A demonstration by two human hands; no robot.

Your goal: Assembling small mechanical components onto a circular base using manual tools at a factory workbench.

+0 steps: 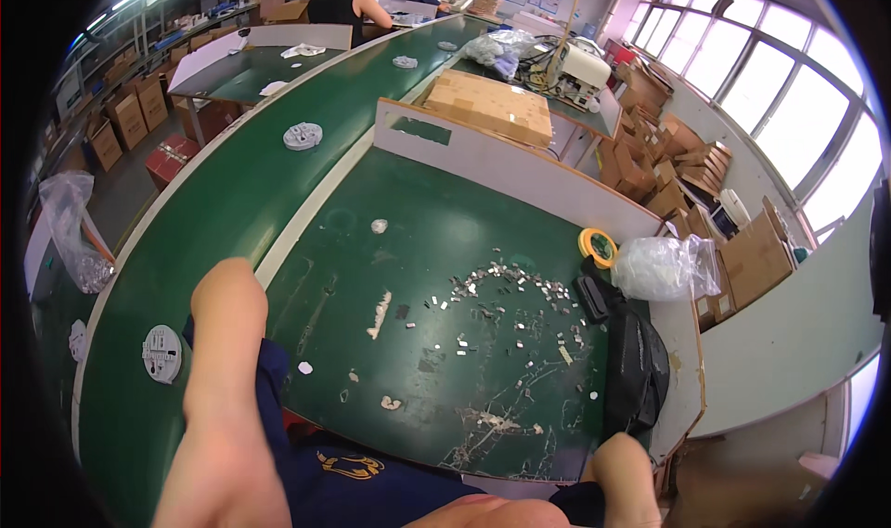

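Neither of my hands shows. My left arm (pixel 218 389) is bent, its elbow up over the edge between the green conveyor belt (pixel 218 212) and the green worktable (pixel 371 277), and its forearm runs back out at the lower edge. Beside it a round pale-grey plastic piece (pixel 162 354) with raised parts lies on the belt. My right arm (pixel 626 482) is also bent, with the elbow near a black bag (pixel 636 361) at the table's right side. Many small silver and dark pieces (pixel 506 273) are scattered over the table's right half.
A yellow tape roll (pixel 587 250) and a clear plastic bag (pixel 664 268) sit by the right partition. Behind the far partition (pixel 520 171) lies a cardboard box (pixel 492 106). More round pieces (pixel 303 136) lie along the belt. Two people (pixel 342 10) sit at the far end.
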